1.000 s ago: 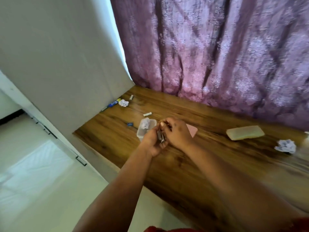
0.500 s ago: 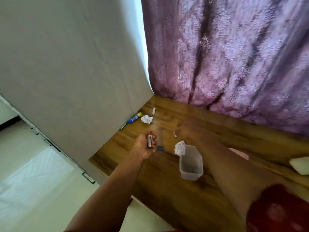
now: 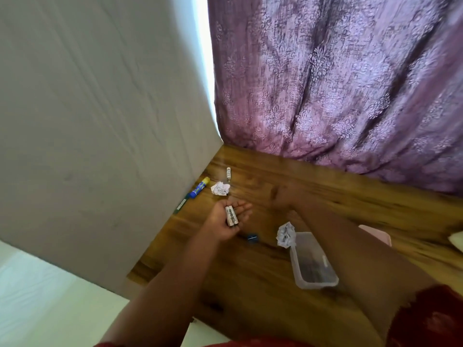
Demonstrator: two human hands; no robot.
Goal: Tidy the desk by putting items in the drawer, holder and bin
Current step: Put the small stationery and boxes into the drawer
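Head view: left hand [image 3: 226, 221] cradles two batteries [image 3: 232, 216] in an upturned palm over the desk [image 3: 250, 284]; blurred right hand [image 3: 281, 200], grip unclear, reaches far. Small, rigid, smooth cells likely roll; best pinched mid-barrel.

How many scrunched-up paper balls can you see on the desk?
2. One crumpled paper ball lies near the wall, beside the blue marker. The other paper ball sits at the far end of the clear plastic container. The arms may hide more.

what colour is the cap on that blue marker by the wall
Yellow. The marker has a blue body with a yellow cap at its far end, clearest in the head view.
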